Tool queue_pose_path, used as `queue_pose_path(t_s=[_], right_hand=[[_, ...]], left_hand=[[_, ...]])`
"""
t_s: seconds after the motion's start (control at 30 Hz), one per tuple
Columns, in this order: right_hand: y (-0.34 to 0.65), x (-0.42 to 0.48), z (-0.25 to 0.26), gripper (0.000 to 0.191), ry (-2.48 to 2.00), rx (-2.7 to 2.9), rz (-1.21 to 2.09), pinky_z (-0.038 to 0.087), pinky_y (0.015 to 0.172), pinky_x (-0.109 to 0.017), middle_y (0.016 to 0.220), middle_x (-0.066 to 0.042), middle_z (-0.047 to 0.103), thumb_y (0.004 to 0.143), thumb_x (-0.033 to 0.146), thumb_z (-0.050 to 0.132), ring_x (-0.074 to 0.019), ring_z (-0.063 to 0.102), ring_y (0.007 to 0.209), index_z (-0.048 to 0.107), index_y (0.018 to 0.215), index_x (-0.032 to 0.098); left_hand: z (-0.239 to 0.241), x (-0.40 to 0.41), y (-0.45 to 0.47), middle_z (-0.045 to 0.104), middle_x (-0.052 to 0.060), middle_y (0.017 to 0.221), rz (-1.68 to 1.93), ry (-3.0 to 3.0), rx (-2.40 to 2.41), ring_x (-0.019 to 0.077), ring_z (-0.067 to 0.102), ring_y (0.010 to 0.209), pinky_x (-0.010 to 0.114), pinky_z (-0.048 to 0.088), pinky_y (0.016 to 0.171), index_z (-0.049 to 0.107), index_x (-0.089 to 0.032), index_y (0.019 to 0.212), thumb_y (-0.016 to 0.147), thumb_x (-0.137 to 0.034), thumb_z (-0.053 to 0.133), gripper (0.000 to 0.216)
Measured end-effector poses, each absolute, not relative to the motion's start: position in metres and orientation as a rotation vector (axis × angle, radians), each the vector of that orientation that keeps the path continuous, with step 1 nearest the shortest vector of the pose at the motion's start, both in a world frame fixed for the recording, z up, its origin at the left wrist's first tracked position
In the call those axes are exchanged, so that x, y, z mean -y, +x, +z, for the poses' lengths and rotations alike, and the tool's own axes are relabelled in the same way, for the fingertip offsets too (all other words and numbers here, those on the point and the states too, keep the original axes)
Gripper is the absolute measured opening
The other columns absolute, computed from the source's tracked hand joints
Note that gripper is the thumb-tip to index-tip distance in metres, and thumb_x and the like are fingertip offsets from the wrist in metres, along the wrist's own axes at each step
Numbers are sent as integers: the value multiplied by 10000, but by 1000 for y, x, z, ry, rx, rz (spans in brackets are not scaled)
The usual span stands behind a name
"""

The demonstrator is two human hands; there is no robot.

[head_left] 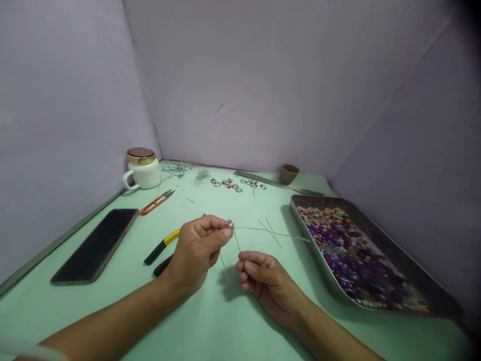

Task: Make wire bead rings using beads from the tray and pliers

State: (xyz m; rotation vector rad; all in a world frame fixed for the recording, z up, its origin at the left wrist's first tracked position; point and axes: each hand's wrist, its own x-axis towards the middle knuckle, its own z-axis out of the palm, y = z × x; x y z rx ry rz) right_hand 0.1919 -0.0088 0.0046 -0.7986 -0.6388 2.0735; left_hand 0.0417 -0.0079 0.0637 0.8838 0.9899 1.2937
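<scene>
Pinched between the thumb and fingers of my left hand (203, 245) is a small silvery bead (230, 224) with thin wire. My right hand (265, 281), lower and to the right, pinches a strand of wire (237, 241) that runs up to the bead. Another long wire (259, 229) stretches from the bead toward the tray. A further wire end hangs below my left hand. Partly hidden behind my left hand lie pliers with yellow and black handles (162, 249).
A metal tray (323, 265) of mixed beads (349, 250) stands at right. Phone (97, 245), orange thread snips (156, 203) and a lidded white mug (145, 173) sit at left. Farther back are wire scraps (203, 175), red-and-silver beaded pieces (227, 184), a brown cup (288, 174) and straight wires (263, 180).
</scene>
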Motion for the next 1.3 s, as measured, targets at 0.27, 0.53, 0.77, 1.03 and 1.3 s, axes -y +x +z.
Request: queue_pose_path(t_s=[0.27, 0.53, 0.77, 1.03, 1.3], right_hand=[[193, 10, 3, 202, -785, 669, 2072, 485, 494, -170, 670, -26, 661, 583, 155, 741, -64, 578, 512, 664, 767, 117], [192, 9, 3, 189, -759, 662, 2077, 489, 495, -171, 679, -28, 661, 599, 145, 729, -65, 579, 518, 658, 772, 115], [192, 9, 2, 184, -748, 656, 2081, 495, 497, -175, 686, -33, 662, 614, 134, 718, -70, 582, 525, 653, 784, 108], [191, 9, 4, 169, -736, 652, 2076, 492, 498, -167, 677, -25, 660, 617, 136, 717, -63, 577, 521, 655, 773, 113], [191, 11, 6, 183, -755, 656, 2072, 492, 484, -169, 672, -23, 654, 615, 176, 721, -69, 584, 518, 642, 768, 115]], left_hand=[[61, 7, 43, 372, -88, 403, 1298, 915, -1003, -7, 221, 316, 141, 137, 306, 575, -134, 681, 629, -224, 663, 136], [59, 9, 42, 362, -90, 398, 1293, 948, -1010, -6, 219, 320, 147, 144, 315, 577, -136, 683, 639, -228, 659, 131], [58, 10, 42, 371, -87, 401, 1279, 1003, -1030, 3, 242, 327, 154, 155, 324, 574, -140, 694, 649, -249, 652, 142], [59, 12, 42, 385, -83, 411, 1277, 1021, -1049, 8, 248, 333, 162, 162, 332, 576, -145, 697, 654, -243, 645, 127], [60, 11, 43, 358, -91, 399, 1249, 1010, -1052, 4, 242, 335, 151, 167, 329, 571, -141, 692, 655, -237, 644, 126]])
